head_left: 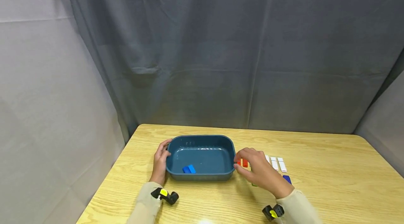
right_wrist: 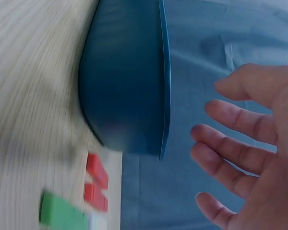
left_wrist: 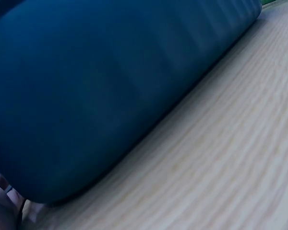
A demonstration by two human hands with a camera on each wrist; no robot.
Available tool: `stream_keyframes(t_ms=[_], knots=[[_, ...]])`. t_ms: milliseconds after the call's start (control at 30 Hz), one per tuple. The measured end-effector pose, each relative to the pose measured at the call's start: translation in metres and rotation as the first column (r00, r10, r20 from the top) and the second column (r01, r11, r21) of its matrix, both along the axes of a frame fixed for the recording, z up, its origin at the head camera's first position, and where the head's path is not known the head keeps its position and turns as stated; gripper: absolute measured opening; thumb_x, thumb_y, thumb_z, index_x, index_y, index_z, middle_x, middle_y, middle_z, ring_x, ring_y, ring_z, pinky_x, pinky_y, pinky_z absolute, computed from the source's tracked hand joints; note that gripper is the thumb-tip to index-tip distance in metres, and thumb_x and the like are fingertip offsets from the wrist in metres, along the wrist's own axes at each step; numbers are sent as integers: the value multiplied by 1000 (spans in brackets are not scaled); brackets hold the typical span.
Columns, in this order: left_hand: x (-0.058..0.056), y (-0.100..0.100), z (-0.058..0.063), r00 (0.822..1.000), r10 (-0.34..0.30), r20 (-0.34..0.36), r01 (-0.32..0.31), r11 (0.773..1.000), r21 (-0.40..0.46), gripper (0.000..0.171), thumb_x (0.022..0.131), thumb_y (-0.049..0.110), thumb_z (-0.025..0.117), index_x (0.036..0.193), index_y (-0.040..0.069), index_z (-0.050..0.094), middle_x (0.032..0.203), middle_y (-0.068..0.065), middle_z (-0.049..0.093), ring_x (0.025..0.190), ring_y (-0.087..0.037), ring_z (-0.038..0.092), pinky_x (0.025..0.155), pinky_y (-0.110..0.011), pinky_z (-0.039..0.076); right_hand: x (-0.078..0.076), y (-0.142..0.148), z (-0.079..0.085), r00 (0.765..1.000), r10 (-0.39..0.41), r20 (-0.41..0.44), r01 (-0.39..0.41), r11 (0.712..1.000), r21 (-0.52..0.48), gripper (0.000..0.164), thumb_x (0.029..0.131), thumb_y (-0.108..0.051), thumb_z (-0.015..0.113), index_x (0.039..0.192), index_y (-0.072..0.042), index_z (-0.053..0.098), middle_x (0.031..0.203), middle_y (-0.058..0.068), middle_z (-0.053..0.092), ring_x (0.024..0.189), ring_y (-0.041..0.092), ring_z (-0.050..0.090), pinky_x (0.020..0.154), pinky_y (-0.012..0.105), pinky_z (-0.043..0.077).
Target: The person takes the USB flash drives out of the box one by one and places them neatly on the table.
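A dark blue-green rectangular basin (head_left: 202, 177) sits on the wooden table. Two blue blocks (head_left: 189, 169) lie inside it, close to the near wall. At its left end my left hand (head_left: 160, 162) holds the side, thumb at the rim and fingers along the outside. The left wrist view is filled mostly by the basin's outer wall (left_wrist: 110, 96). My right hand (head_left: 257, 169) hovers at the basin's right end, its fingers (right_wrist: 230, 117) spread, relaxed and holding nothing. Red blocks (head_left: 245, 163) lie on the table beneath it, partly hidden.
To the right of the right hand lie several white blocks (head_left: 282, 164) in a row and a dark blue block (head_left: 287, 179). A green block (right_wrist: 62, 211) lies near the red ones. Grey cloth (head_left: 202, 59) hangs behind the table and along its sides.
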State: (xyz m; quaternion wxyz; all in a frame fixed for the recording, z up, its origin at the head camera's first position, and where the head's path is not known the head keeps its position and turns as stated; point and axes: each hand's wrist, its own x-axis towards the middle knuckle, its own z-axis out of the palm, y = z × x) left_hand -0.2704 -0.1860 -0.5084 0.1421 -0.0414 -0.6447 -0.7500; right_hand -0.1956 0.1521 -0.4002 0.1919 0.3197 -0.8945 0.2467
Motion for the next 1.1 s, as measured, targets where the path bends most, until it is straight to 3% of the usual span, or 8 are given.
stream_keyframes(t_ms=[133, 267, 533, 667, 933, 1100], knots=[[10, 2, 13, 1000, -15, 4, 15, 1000, -7, 49, 86, -10, 39, 133, -4, 50, 140, -21, 48, 134, -32, 39, 108, -46, 25, -1, -14, -1, 998, 13, 58, -13, 1000, 3, 10, 86, -22, 70, 92, -26, 63, 94, -14, 63, 91, 12, 57, 81, 43, 33], [19, 4, 26, 1000, -18, -5, 18, 1000, -20, 48, 85, -11, 39, 133, -9, 48, 139, -25, 47, 134, -34, 39, 107, -48, 25, -3, -29, -4, 997, 49, 60, -49, 999, -6, 6, 87, -24, 69, 91, -24, 64, 92, -14, 62, 90, 13, 57, 79, 42, 34], [22, 3, 28, 1000, -17, 8, 18, 999, -31, 50, 84, -9, 39, 134, -7, 47, 140, -23, 47, 136, -32, 38, 110, -49, 25, -7, -58, -11, 993, 92, 78, -93, 995, 18, 5, 89, -26, 67, 91, -24, 63, 94, -11, 63, 93, 11, 56, 80, 41, 37], [19, 2, 24, 999, -21, 28, 22, 999, -38, 51, 84, -7, 40, 135, -5, 48, 140, -22, 48, 134, -34, 41, 108, -50, 28, -8, -72, -14, 989, 105, 107, -108, 994, 22, 5, 89, -27, 66, 91, -23, 64, 95, -10, 63, 97, 12, 57, 82, 41, 36], [3, 0, 1, 1000, -10, 27, 9, 1000, 12, 52, 85, -6, 39, 135, 2, 51, 137, -17, 53, 131, -28, 45, 105, -46, 32, -13, -96, -20, 985, 109, 135, -114, 993, 36, 8, 91, -31, 64, 92, -23, 66, 95, -10, 63, 94, 13, 56, 83, 43, 35], [2, 0, -2, 1000, 3, 13, -3, 1000, 9, 51, 85, -5, 40, 134, 3, 53, 136, -17, 54, 129, -29, 47, 102, -41, 34, -14, -107, -22, 981, 90, 172, -102, 993, 66, 11, 92, -32, 61, 94, -22, 67, 98, -8, 64, 94, 15, 56, 82, 42, 35]])
